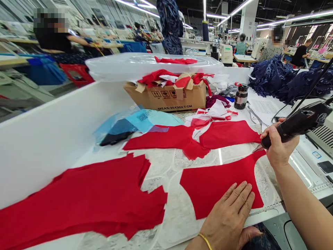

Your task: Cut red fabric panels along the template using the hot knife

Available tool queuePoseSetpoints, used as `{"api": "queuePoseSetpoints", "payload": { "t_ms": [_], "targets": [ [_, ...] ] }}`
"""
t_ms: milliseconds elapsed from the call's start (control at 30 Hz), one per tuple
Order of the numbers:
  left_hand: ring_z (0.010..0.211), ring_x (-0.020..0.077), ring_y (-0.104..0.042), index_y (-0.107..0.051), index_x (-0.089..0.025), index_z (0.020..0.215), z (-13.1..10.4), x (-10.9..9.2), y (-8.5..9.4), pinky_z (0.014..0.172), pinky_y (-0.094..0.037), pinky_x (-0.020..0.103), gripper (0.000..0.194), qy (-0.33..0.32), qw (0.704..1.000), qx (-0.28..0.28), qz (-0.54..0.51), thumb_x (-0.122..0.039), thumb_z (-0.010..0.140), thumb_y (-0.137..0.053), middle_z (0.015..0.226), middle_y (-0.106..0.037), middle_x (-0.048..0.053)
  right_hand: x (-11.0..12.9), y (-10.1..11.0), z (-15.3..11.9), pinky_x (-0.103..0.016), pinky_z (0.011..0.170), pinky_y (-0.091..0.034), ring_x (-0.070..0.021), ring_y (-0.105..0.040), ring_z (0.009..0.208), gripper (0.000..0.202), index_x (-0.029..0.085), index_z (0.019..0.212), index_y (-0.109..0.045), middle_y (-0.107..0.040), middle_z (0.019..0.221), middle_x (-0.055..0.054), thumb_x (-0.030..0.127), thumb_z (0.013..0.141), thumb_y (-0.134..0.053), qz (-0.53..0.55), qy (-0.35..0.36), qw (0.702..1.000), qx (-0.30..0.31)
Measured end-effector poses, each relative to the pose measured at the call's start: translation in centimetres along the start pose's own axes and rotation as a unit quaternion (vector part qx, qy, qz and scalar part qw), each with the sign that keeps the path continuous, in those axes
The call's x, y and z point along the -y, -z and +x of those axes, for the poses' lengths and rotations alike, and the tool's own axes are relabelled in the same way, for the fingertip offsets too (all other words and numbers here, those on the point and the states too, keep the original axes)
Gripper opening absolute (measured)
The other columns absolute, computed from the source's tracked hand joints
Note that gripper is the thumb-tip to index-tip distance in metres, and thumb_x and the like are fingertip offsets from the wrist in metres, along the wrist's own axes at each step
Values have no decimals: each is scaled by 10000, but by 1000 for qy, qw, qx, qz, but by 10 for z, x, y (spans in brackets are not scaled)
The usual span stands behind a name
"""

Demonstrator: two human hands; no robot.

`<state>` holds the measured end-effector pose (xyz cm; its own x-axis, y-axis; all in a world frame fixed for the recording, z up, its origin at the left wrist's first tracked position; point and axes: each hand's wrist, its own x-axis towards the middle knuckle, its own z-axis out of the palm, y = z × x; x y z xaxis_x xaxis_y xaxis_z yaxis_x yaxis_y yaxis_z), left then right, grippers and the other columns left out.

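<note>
My left hand [229, 215] lies flat, fingers extended, on a cut red fabric piece [218, 180] near the table's front edge. Fingers of my right hand [281, 146] wrap round a black handheld electric tool [299, 121] with a cord. Its pointed metal tip [258, 148] is at the upper right corner of that piece. Behind it, a second red piece [229, 133] reaches close to the tool, and another red piece [163, 137] lies further left. A large layered stack of red fabric [91, 194] covers the left part of the table.
A cardboard box [166, 97] of red scraps stands at the back, beside white and red scraps [215, 111] and a dark jar [241, 97]. A blue plastic bag [140, 119] lies left of centre. Navy fabric [275, 76] is piled back right, near a machine [322, 135]. People sit in the background.
</note>
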<state>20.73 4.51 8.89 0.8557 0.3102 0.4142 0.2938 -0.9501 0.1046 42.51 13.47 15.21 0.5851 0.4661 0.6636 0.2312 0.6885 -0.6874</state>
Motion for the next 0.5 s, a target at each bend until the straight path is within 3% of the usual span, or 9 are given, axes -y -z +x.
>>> {"api": "queuePoseSetpoints", "payload": {
  "t_ms": [167, 367, 500],
  "targets": [
    [1475, 292, -501, -526, -58, 1476, -2, 2, -2, 1222, -449, 429, 622, 6, 1000, 8, -20, -538, 1081, -515, 1546, -564, 153, -7, 11, 10, -322, 443, -529, -152, -590, 432, 378, 255, 992, -551, -600, 634, 86, 403, 773, -822, -24, 7, 999, -29],
    [1500, 274, -469, -498, -89, 1523, 0, 0, 3, 1235, -441, 436, 627, 18, 998, 10, -63, -526, 1075, -538, 1543, -564, 166, -15, 8, 6, -331, 420, -511, -163, -599, 431, 377, 253, 944, -547, -599, 656, 70, 396, 750, -836, -55, -3, 998, -36],
    [1433, 258, -550, -537, -131, 1504, -8, 16, 16, 1182, -513, 440, 436, 63, 997, -33, -37, -311, 1116, -450, 1493, -615, 144, -10, 14, 7, -327, 458, -509, -155, -587, 440, 378, 250, 947, -543, -583, 643, 75, 435, 771, -821, -69, 9, 996, -47]
  ]
}}
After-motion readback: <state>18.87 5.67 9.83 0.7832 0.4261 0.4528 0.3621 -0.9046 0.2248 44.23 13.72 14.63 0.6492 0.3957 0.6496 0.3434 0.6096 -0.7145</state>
